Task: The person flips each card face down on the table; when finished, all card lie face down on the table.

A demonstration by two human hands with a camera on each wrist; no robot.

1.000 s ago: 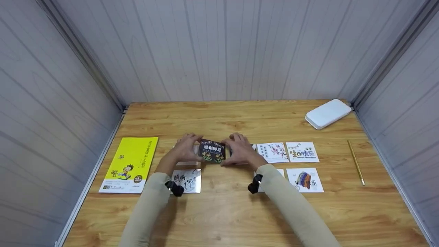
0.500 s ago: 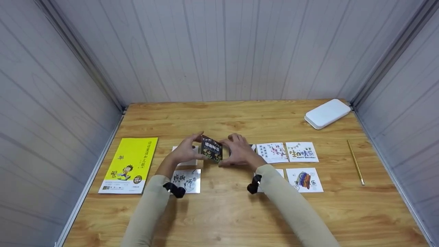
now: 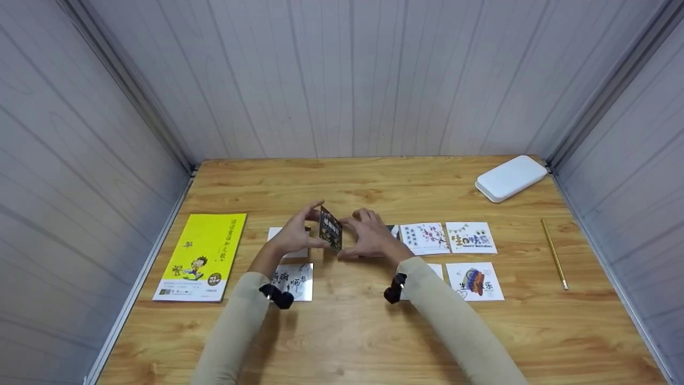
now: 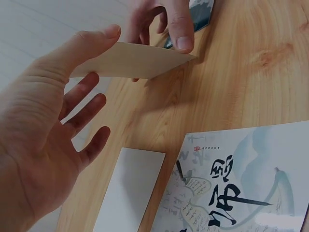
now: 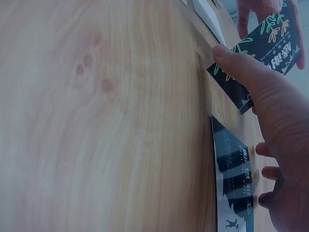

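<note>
A dark greeting card (image 3: 331,231) with white lettering stands tilted on edge between the two hands, its pale back (image 4: 125,60) showing in the left wrist view. My left hand (image 3: 291,235) pinches its left side by the corners, thumb and index finger spread. The right hand (image 3: 368,236) pinches the opposite side, thumb at the lower corner. In the right wrist view, a second dark card (image 5: 231,179) lies flat under the right hand. Below the left hand are a white card (image 4: 130,183) and a card with brush lettering (image 4: 260,183).
A yellow book (image 3: 208,251) lies at the left. On the right are a blossom card (image 3: 425,238), a birthday card (image 3: 471,237), another birthday card with a coloured scribble (image 3: 475,281) and a pencil (image 3: 554,254). A white case (image 3: 511,178) sits at the back right.
The dark card has turned from facing up to nearly edge-on, its left side raised. My left hand has risen and shifted slightly right; the right hand has moved slightly left.
</note>
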